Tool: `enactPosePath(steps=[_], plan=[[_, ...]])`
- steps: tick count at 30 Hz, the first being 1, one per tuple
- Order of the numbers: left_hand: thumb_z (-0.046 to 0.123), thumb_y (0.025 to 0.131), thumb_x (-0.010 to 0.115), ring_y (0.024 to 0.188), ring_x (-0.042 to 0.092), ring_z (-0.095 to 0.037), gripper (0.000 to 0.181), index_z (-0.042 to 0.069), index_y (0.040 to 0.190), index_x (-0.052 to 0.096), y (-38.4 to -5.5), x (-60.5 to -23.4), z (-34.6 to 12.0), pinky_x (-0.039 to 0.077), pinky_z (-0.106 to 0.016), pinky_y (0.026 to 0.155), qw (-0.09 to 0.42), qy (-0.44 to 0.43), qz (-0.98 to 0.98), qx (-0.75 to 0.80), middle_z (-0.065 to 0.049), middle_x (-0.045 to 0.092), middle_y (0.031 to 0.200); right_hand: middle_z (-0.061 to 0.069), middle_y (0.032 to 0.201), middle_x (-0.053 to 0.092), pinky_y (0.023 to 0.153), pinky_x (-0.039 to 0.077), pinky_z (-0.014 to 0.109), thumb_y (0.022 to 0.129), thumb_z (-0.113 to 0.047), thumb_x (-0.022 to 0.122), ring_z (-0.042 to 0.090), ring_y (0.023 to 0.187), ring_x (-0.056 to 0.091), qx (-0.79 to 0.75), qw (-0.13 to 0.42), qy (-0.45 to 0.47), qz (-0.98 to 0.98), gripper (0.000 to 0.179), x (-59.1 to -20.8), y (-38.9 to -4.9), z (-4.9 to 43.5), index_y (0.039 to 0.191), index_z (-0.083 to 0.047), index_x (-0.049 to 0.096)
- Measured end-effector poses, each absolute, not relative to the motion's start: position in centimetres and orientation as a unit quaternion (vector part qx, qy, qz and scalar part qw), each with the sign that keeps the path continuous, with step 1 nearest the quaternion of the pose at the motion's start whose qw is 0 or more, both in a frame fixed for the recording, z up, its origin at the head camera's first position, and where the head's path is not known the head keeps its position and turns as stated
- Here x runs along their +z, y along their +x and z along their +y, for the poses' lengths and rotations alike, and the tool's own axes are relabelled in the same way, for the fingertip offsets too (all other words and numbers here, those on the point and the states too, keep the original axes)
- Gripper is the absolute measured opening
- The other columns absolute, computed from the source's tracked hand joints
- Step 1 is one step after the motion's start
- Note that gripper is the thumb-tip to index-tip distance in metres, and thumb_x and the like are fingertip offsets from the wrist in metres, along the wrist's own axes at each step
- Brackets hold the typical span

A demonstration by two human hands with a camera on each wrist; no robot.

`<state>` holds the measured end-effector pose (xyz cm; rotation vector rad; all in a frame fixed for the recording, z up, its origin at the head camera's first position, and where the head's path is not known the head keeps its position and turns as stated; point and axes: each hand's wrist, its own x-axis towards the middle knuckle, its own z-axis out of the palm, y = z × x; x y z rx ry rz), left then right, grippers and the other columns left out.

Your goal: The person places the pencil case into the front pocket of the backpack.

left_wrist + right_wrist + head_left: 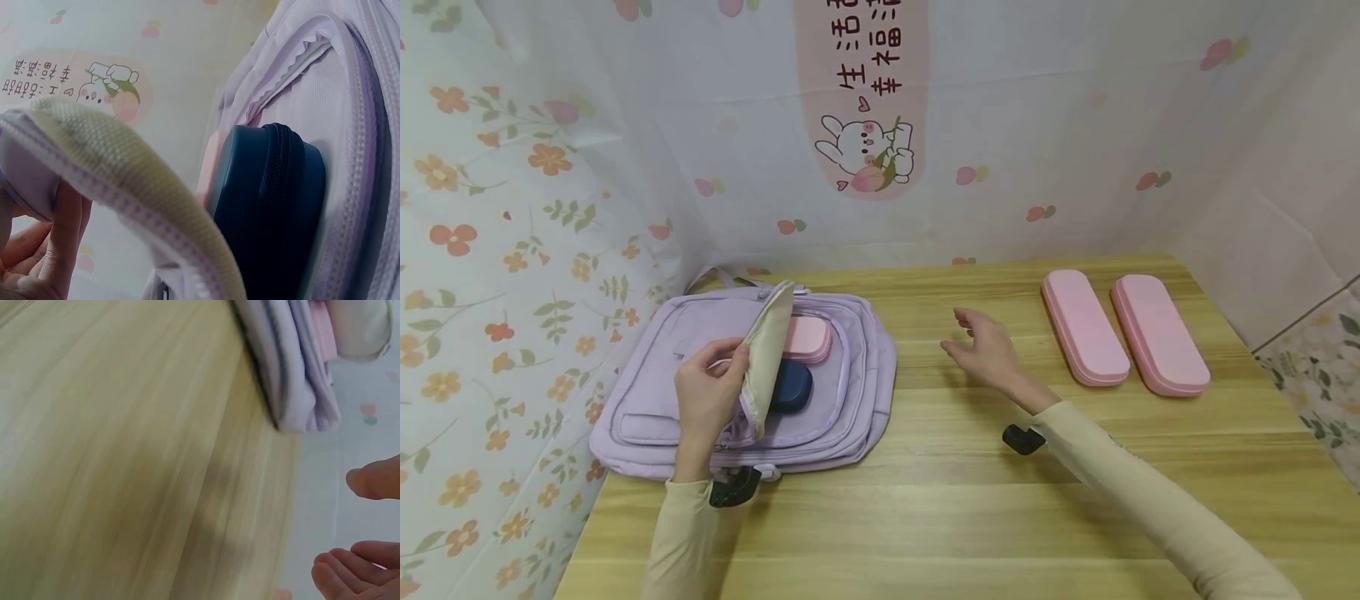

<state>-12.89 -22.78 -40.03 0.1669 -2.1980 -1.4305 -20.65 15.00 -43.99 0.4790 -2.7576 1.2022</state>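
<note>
A lilac backpack (647,375) lies flat at the left of the table. My left hand (706,392) pinches the edge of its unzipped front flap (767,358), lifting it so the cream lining shows. Inside the pocket sit a pink case (808,337) and a dark blue zippered case (792,386); in the left wrist view the blue case (269,200) stands close by the pocket's zipper, partly covering the pink one. My right hand (988,350) hovers over the table between backpack and pink cases, thumb and fingers apart, holding nothing.
Two pink cases (1086,329) (1161,333) lie side by side at the right rear of the wooden table (925,500). A white patterned curtain (1000,125) hangs behind and along the left. Each wrist carries a small black camera mount (1022,439).
</note>
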Motion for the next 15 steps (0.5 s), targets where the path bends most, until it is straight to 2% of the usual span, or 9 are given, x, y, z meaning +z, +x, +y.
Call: enactPosePath(steps=[4,7,11,15], plan=[[0.008,0.092,0.071,0.062,0.064,0.010,0.016,-0.002,0.101,0.077,-12.9,-40.3,-22.9,0.050,-0.008,0.057,0.258,0.066,-0.813,-0.518,-0.009,0.073,0.083,0.034,0.136,0.056,0.100,0.052,0.056,0.090,-0.010,0.075,0.048,0.122,0.058,0.371,0.076,0.151,-0.913,0.060,-44.1,-20.3,16.7,0.138,0.016,0.049],[0.009,0.092,0.071,0.062,0.064,0.011,0.016,-0.002,0.101,0.077,-13.0,-40.3,-23.0,0.050,-0.007,0.058,0.260,0.069,-0.813,-0.516,-0.002,0.072,0.081,0.036,0.136,0.055,0.101,0.048,0.060,0.090,-0.010,0.074,0.050,0.123,0.055,0.366,0.089,0.134,-0.917,0.063,-44.1,-20.3,18.1,0.139,0.016,0.047],[0.012,0.092,0.072,0.063,0.064,0.011,0.017,-0.001,0.101,0.078,-12.8,-40.3,-23.0,0.050,-0.007,0.059,0.258,0.074,-0.810,-0.521,0.016,0.068,0.077,0.039,0.140,0.048,0.105,0.041,0.065,0.092,-0.014,0.072,0.053,0.128,0.049,0.366,0.073,0.109,-0.921,0.068,-44.1,-20.1,20.5,0.143,0.018,0.040],[0.012,0.093,0.072,0.062,0.065,0.011,0.016,-0.001,0.101,0.078,-12.8,-40.4,-23.1,0.049,-0.007,0.056,0.256,0.073,-0.809,-0.524,0.025,0.064,0.075,0.040,0.141,0.046,0.105,0.039,0.068,0.093,-0.018,0.071,0.055,0.129,0.046,0.352,0.069,0.085,-0.930,0.072,-44.0,-19.9,22.7,0.145,0.018,0.037]])
